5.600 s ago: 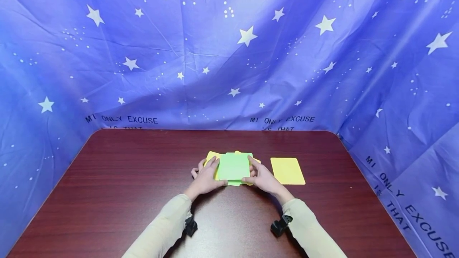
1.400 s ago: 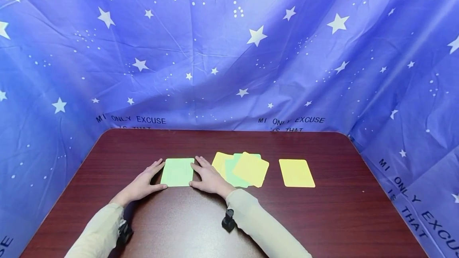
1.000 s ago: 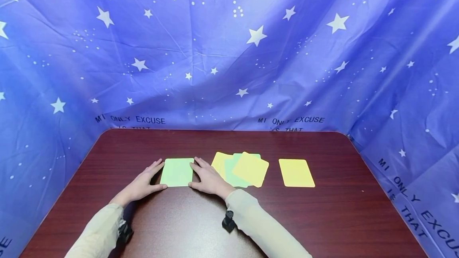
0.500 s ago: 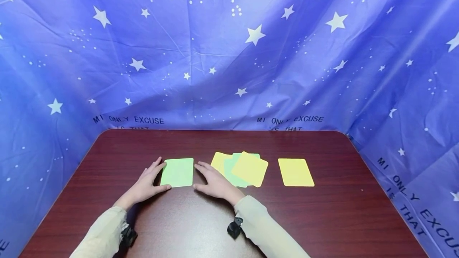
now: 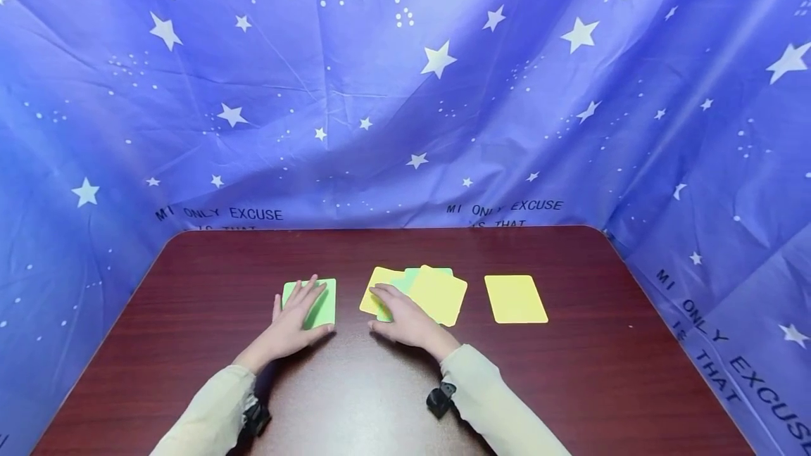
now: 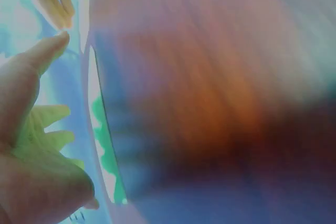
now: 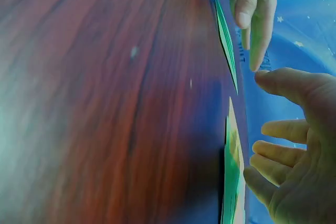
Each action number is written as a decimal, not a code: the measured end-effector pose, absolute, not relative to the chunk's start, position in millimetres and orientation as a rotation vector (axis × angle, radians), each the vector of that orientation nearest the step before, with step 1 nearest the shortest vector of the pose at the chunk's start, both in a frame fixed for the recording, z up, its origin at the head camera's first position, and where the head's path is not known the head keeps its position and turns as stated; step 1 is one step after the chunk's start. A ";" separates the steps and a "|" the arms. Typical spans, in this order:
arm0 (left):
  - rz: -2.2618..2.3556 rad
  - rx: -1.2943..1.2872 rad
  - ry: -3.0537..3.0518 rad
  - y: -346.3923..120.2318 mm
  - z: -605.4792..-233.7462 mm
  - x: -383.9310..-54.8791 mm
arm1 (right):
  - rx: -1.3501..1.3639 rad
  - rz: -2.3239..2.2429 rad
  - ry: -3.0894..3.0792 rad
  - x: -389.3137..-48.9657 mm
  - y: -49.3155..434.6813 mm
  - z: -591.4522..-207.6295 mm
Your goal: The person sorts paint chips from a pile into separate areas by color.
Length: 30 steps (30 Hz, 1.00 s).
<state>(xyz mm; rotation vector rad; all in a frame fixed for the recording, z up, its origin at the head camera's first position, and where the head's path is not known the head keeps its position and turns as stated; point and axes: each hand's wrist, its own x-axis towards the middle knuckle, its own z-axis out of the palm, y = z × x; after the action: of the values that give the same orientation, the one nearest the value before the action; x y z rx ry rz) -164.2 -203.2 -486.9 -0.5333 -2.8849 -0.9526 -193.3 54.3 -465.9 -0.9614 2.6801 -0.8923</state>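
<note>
In the head view my left hand (image 5: 293, 326) hovers with spread fingers over a stack of square green cards (image 5: 326, 305), hiding part of it. A gap between that hand and the green edge (image 6: 107, 156) shows in the left wrist view. To the right, my right hand (image 5: 412, 322) holds nothing. Its fingers are apart and lie in front of a loose, overlapping pile of yellow and green cards (image 5: 443, 294). In the right wrist view the right hand (image 7: 299, 150) is raised beside the pile's edge (image 7: 232, 177), its thumb pointing towards the other hand.
A yellow card (image 5: 516, 299) lies by itself on the right of the dark red-brown table (image 5: 557, 385). Behind and beside the table hangs a blue curtain (image 5: 380, 76) with white stars. A small black camera (image 5: 440, 400) is worn at each wrist.
Both hands first moved green cards from the mixed pile to the left and squared them on the table. They have now released them; both moved right, the left hand rising over the green stack.
</note>
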 end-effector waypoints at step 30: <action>-1.071 -0.743 -2.958 -116.9 -479.2 -184.1 | -0.826 -1.030 2.808 -188.8 142.3 -470.6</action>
<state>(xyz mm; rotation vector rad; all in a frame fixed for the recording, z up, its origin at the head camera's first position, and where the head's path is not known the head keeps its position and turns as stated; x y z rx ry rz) -184.1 -116.9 -479.2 -0.7429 -2.9575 -1.0712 -188.8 142.3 -470.6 -0.8260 2.8076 -1.0300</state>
